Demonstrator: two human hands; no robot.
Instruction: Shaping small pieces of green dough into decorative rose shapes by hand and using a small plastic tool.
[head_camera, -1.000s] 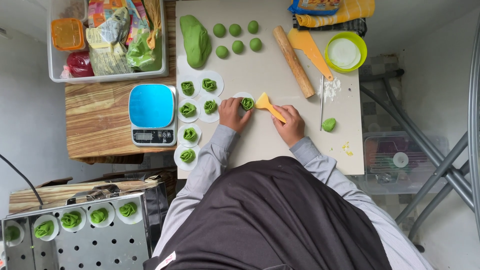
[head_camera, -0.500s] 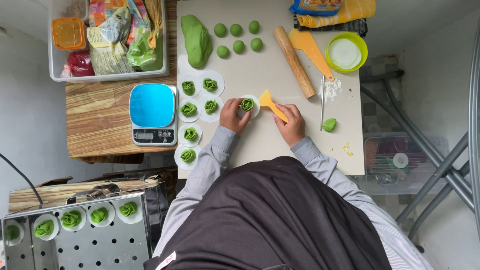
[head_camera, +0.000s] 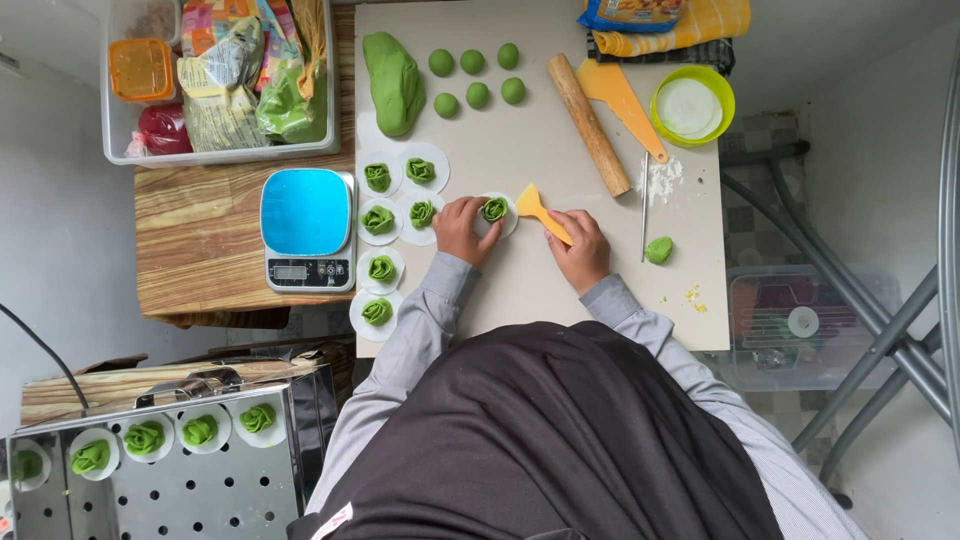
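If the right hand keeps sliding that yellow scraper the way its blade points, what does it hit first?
The right hand aims the yellow scraper up-left at the green rose-shaped dough piece on its white paper round, steadied by the left hand. That comes first; the blade tip looks about at the paper's edge.

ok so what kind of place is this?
Likely a home kitchen or small food-prep corner: green dough balls and a rolling pin on a worktable, a blue kitchen scale, a perforated steamer tray.
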